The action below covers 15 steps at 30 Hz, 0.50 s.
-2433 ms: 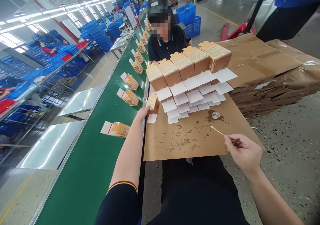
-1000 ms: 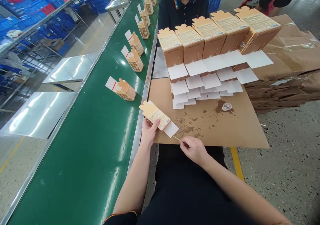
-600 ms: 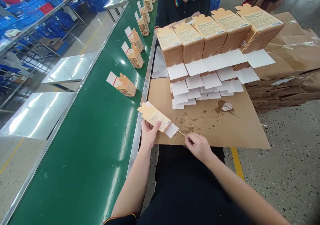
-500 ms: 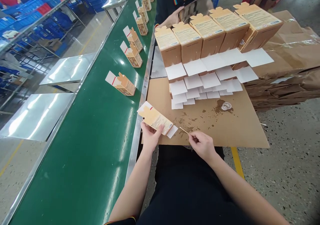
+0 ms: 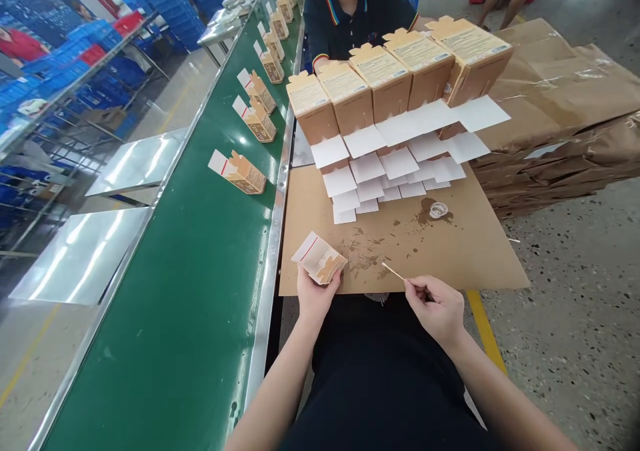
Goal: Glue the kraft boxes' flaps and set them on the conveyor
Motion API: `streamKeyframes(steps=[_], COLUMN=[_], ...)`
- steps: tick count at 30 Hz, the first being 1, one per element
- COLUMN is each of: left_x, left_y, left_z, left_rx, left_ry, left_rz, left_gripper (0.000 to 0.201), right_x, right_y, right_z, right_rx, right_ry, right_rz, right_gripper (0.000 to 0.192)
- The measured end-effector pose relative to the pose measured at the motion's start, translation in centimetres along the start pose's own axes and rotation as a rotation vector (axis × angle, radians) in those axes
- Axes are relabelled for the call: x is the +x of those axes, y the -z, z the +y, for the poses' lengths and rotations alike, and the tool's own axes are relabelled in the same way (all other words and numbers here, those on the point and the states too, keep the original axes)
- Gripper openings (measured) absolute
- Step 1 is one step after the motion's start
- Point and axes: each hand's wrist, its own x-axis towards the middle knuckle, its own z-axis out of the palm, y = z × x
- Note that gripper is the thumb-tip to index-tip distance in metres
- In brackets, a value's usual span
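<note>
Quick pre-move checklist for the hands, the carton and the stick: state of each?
1. Left hand grips the small carton: ok, fingers are wrapped round its lower end.
2. Right hand holds the thin stick: ok, pinched, tip pointing toward the carton.
3. Stick tip clear of the carton: ok, a gap shows between them.
4. Glue on the stick tip: cannot tell, too small.
5. Small dish within the stained cardboard sheet: ok, upright beside the stain.
6. Belt free beside the left hand: ok, the nearest carton on the belt lies further up.
</note>
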Motion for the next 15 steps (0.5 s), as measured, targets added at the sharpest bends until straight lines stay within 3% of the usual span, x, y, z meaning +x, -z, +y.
streamKeyframes(steps=[3,5,10,13,15], left_x=[0.7,2.0,7.3,9.2,9.2], left_y=[0.9,2.8,12.0,17.0,18.9], left_z=[-0.4,-0.3,0.9,0.5,-0.4], left_rx=[0.060,0.078,0.036,0.078,0.113], left_ry=[-0.001,0.000,-0.031,0.016,0.064], left_rz=[-0.003,0.111,0.532,0.596,0.537], left_gripper=[0.066,0.065,0.081,0.085,0.084], right_x=[-0.4,-0.5,0.1,1.5,2.2], right_y=[0.4,0.8,2.0,2.1,2.0], right_z=[0.3,0.7,1.7,1.6,1.4], right_rx=[0.023,0.038,0.054,0.090,0.119], right_ry=[0.008,0.015,0.038,0.103,0.135], right_rz=[0.009,0.042,0.104,0.085,0.067], right_gripper=[0.037,0.035,0.032,0.032,0.030])
